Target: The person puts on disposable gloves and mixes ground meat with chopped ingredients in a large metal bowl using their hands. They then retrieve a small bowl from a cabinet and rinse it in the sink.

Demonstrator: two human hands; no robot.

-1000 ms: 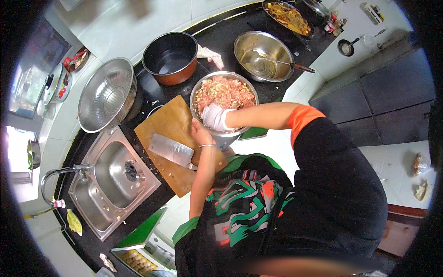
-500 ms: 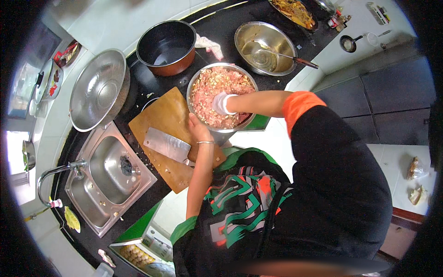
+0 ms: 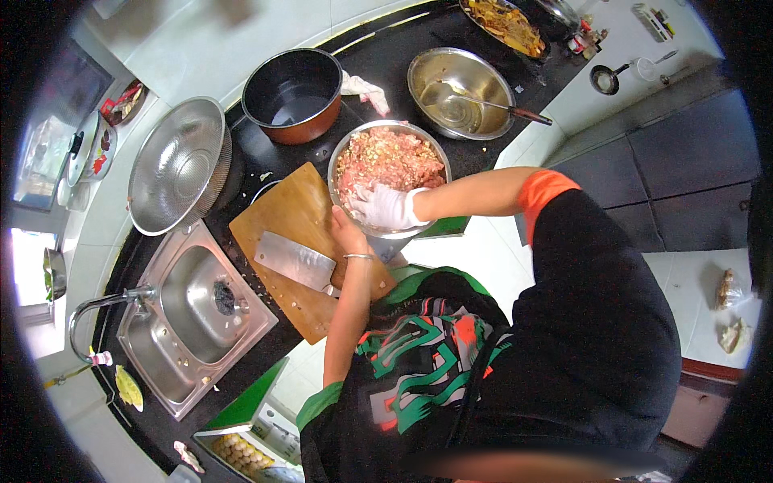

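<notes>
sitting under the left forearm [image 3: 351,312], a wooden board [image 3: 299,197] could shift if leaned on; the steel bowl [image 3: 400,234] beside it might skid under one-sided pressing, spilling the minced meat [image 3: 394,157] heaped inside; the cleaver [image 3: 294,262], handle mostly hidden, lies near enough to nick a careless arm; the gloved right hand [image 3: 388,206] has fingertips buried in the meat, its grip impossible to tell; the bare left hand [image 3: 348,233] is at the bowl's rim, its hold equally unclear
</notes>
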